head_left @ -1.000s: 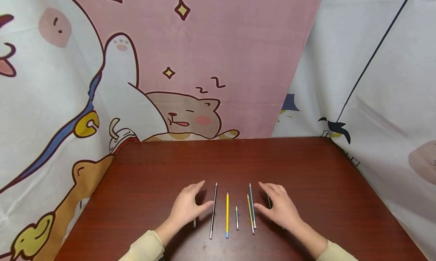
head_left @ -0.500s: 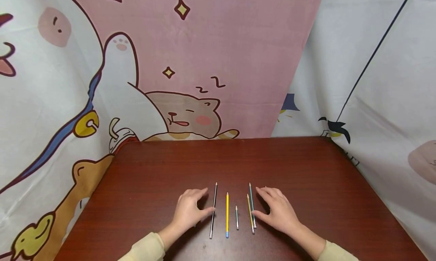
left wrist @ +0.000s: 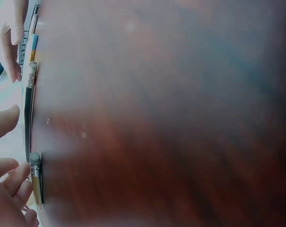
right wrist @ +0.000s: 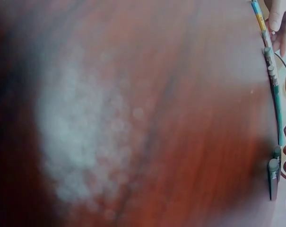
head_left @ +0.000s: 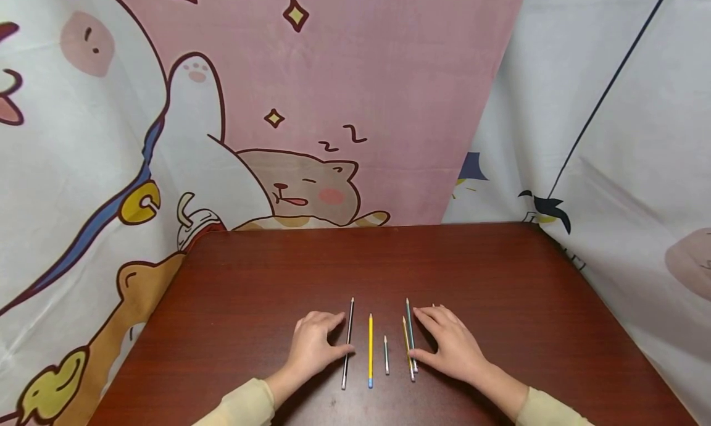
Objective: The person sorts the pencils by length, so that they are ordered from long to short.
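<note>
My left hand (head_left: 315, 344) hovers beside a long black pencil (head_left: 345, 367), its thumb tip crossing over the pencil and its fingers relaxed. In the left wrist view another eraser-tipped pencil (left wrist: 35, 165) lies by the fingertips; the head view hides it beneath that hand. To the right lie a yellow pencil (head_left: 370, 346) with a blue end and a short green one (head_left: 386, 355). Beside them, a gold-coloured pencil (head_left: 406, 333) and a teal pencil (head_left: 410, 321) lie close together. My right hand (head_left: 452, 349) arches with thumb tip over this pair. Eraser-ended pencils (right wrist: 273, 165) sit near its fingers in the right wrist view.
Everything lies on a dark red-brown wooden table (head_left: 311, 259). A cartoon-printed cloth (head_left: 400, 105) hangs behind it and along both sides. The wrist views are mostly blurred tabletop.
My left hand has shifted slightly right and toward me, its thumb now further over the black pencil. My right hand has drifted slightly left and nearer. The visible pencils stay put.
</note>
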`<state>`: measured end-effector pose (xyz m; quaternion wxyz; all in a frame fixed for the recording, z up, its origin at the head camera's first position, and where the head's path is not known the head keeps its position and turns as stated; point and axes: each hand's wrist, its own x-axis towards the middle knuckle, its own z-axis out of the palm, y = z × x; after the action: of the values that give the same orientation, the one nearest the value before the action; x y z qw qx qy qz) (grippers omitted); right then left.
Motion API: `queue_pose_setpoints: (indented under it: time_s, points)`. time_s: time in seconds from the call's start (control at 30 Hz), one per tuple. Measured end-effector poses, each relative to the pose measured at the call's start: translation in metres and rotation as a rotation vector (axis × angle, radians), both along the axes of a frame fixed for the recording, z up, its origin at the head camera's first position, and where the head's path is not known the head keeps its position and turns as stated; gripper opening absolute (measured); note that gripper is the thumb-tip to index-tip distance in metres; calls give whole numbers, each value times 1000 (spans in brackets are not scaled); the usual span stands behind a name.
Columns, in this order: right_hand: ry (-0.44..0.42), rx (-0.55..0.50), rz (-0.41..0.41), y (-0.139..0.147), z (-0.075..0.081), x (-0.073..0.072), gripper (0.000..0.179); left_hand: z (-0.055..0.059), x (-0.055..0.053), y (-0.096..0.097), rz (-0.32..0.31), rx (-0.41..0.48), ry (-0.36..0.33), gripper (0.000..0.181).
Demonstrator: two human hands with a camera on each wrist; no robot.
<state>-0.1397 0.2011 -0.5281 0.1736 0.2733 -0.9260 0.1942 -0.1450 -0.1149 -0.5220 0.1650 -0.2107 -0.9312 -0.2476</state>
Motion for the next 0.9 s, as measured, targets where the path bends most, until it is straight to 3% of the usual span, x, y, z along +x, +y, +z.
queue_pose_setpoints:
  time_s: [0.27, 0.6, 0.9]
  points:
    - [21, 31, 35, 2, -4, -3, 84, 1, -1, 1, -12, -36, -9, 67]
    - [-22, 36, 49, 6, -6, -6, 75, 3, -4, 2, -26, -74, -35, 67]
    - [-51, 56, 46, 4, -3, -13, 65, 4, -11, 4, -2, -63, -88, 61]
